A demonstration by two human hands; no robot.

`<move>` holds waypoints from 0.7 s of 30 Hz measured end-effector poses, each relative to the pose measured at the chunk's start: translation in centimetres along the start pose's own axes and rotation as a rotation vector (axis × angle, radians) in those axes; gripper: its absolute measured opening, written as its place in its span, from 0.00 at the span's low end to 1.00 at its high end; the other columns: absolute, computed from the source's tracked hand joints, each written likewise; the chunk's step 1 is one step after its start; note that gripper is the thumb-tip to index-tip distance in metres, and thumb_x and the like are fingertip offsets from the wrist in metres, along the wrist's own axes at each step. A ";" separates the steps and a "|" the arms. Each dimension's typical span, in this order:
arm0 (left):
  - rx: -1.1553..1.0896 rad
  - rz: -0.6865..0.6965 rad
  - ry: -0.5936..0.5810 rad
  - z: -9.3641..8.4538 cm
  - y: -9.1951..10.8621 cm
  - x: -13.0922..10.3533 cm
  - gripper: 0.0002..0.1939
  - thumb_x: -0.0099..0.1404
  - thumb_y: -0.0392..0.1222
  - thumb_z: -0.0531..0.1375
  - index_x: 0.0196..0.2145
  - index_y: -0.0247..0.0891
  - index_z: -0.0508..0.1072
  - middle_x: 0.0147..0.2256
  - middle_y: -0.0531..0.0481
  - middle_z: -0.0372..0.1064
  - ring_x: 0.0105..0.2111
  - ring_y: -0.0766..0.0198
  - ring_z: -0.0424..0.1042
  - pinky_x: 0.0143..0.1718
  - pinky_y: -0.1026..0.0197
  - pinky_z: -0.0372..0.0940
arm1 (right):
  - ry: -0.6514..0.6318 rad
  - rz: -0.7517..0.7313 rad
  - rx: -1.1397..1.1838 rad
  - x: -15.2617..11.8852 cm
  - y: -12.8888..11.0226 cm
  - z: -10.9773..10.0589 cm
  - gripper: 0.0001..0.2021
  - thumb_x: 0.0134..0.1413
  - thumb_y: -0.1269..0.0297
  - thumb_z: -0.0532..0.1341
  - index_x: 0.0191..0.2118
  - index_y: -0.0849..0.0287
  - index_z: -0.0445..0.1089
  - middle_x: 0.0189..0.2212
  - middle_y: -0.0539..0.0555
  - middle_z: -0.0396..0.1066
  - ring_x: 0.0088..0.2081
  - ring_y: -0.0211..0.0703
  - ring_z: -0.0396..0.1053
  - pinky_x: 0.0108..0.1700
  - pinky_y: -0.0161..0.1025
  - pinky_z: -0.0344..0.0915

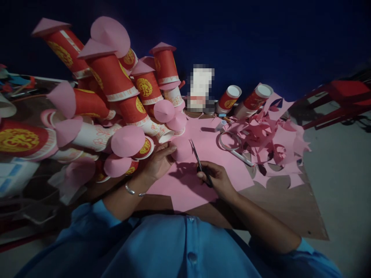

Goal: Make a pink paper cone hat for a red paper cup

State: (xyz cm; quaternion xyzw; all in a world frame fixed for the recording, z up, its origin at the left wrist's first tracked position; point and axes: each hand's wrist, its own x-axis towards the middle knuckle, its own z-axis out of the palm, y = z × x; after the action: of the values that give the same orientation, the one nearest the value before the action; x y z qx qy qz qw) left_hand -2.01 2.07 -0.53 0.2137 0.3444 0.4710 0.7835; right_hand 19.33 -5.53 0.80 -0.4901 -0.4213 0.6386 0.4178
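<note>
My right hand (216, 177) is closed around the handles of a pair of scissors (194, 151). Their narrow blades point away from me, slightly parted at the tips. At the left, my left hand (160, 160) pinches the edge of a pink paper piece (183, 148) that looks rounded; its outline blends into the paper beneath. Both hands are above large pink paper sheets (232, 170) spread on the brown table. The scissor tips are just right of the held piece, and I cannot tell whether they touch it.
Several red and white paper cups with pink cone tops (113, 73) are piled at the left. Pink paper scraps (278, 143) heap at the right, near a tape ring (228, 141) and a white pen (242, 157). Two cups (228, 98) stand behind. A red stool (344, 92) is beyond the table.
</note>
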 end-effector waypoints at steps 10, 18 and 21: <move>0.016 0.005 -0.009 -0.1 0.0 0.0 0.15 0.55 0.41 0.77 0.37 0.35 0.81 0.36 0.50 0.79 0.36 0.65 0.75 0.40 0.64 0.68 | -0.025 -0.021 -0.033 -0.1 0.0 -0.1 0.23 0.50 0.44 0.75 0.41 0.58 0.79 0.25 0.47 0.68 0.24 0.34 0.63 0.27 0.34 0.64; -0.012 0.006 0.000 0.1 0.0 0.0 0.13 0.53 0.39 0.78 0.33 0.34 0.80 0.34 0.50 0.78 0.35 0.66 0.74 0.40 0.65 0.67 | -0.030 -0.024 -0.077 -0.2 -0.4 -0.1 0.23 0.52 0.42 0.73 0.42 0.58 0.78 0.24 0.46 0.66 0.23 0.35 0.62 0.27 0.35 0.66; -0.008 0.004 0.002 0.1 0.0 0.0 0.14 0.53 0.39 0.77 0.34 0.33 0.80 0.34 0.50 0.78 0.35 0.66 0.74 0.41 0.64 0.67 | -0.028 -0.020 -0.094 -0.3 -0.5 -0.1 0.24 0.52 0.41 0.73 0.42 0.58 0.78 0.23 0.46 0.66 0.23 0.34 0.61 0.27 0.34 0.65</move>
State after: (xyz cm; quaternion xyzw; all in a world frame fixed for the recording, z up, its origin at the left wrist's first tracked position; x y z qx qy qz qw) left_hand -1.98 2.04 -0.48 0.2108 0.3430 0.4740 0.7831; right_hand 19.55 -5.66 1.34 -0.4960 -0.4616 0.6205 0.3948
